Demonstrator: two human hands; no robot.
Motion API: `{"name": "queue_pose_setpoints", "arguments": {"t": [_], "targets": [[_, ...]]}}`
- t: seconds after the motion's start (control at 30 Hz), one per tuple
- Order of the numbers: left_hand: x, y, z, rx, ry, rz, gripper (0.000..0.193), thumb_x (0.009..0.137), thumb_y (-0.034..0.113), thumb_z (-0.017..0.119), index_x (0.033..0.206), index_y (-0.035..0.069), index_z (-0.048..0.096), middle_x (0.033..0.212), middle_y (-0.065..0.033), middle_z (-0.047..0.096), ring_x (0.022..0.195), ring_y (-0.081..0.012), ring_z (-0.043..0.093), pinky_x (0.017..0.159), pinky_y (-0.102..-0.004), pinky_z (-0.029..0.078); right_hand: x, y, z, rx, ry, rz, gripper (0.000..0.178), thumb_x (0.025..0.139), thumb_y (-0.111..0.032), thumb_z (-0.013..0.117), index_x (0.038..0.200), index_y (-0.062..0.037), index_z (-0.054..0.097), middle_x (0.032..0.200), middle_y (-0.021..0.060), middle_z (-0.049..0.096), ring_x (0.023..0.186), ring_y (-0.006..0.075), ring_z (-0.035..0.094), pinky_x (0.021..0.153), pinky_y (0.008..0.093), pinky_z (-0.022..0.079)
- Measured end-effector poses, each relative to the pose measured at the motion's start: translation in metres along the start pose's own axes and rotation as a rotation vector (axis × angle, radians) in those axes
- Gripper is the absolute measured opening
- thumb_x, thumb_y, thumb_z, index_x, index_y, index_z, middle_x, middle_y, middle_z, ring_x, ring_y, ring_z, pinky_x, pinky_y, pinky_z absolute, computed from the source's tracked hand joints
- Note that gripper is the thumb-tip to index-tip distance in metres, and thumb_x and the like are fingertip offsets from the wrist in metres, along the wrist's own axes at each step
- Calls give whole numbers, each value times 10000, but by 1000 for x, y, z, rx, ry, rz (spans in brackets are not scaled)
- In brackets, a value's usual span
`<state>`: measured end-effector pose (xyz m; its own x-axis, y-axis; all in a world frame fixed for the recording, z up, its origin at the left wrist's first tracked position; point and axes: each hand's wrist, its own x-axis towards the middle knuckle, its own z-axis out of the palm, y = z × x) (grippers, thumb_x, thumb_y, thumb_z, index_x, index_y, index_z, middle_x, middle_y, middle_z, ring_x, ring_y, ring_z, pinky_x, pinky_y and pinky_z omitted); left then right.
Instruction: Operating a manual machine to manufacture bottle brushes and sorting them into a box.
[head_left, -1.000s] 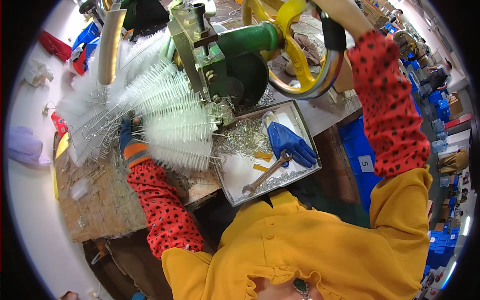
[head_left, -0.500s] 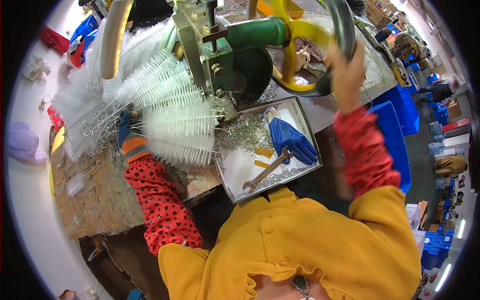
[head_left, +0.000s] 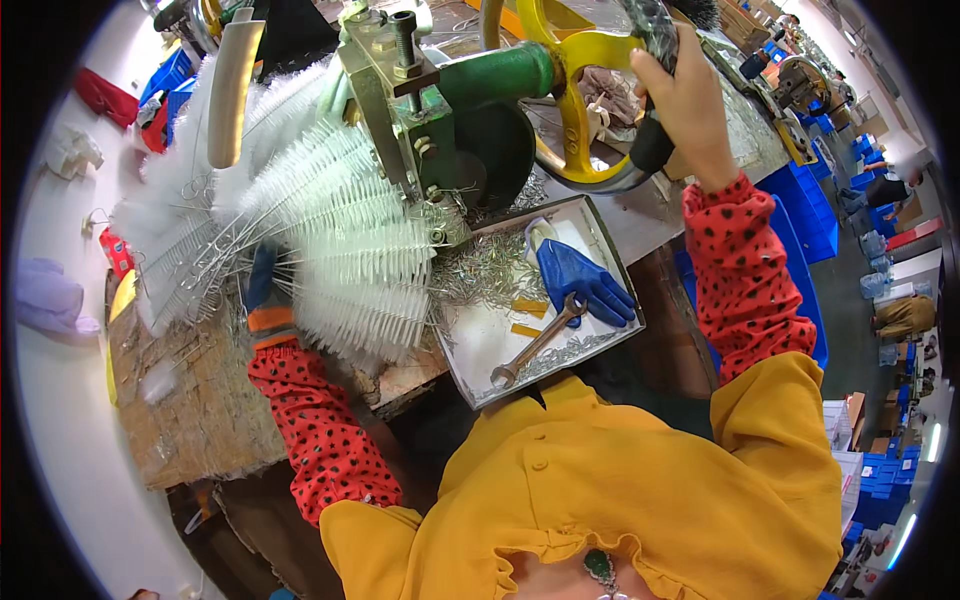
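A yellow-spoked handwheel (head_left: 590, 110) stands upright on a green machine (head_left: 470, 110), its dark handle gripped from the right. White bottle brushes (head_left: 320, 240) with twisted wire stems fan out leftward from the machine across the wooden counter (head_left: 190, 410).

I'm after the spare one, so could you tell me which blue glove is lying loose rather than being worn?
The blue glove lying in the grey tray beside the spanner; the other is worn on the left hand among the white brushes.

stacked blue crates (head_left: 885, 470) at right edge, brown cardboard boxes (head_left: 858, 408) beside them, no screens
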<state>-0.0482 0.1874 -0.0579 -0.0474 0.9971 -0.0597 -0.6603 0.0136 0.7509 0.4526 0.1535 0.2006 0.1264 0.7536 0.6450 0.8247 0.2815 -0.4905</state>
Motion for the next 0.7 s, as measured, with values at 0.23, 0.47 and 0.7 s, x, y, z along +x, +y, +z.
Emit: {"name": "queue_pose_setpoints", "arguments": {"t": [0.23,0.47,0.7], "targets": [[0,-11,-42,-223,-3,34,183,911,202,647,969,29,661,919,-95,687,815,-229,651,749,-362,563,47,-9,-7,-240,-82,-105,305,821,-194,637,974,44,526,758,239,603,744,373,632,668,443,480],[8,-18,-43,-148,81,100,214,890,161,670,1036,8,645,1011,-109,681,894,-249,662,816,-364,574,114,-22,-3,-471,-310,-195,316,819,-274,619,881,35,645,700,213,623,658,336,644,623,403,497],[11,-17,-41,-113,177,92,199,890,133,663,1047,12,646,1047,-129,679,922,-259,669,840,-380,578,174,1,20,-709,-447,-1029,104,765,-145,589,784,-89,674,604,91,586,591,238,619,555,352,470]]}}
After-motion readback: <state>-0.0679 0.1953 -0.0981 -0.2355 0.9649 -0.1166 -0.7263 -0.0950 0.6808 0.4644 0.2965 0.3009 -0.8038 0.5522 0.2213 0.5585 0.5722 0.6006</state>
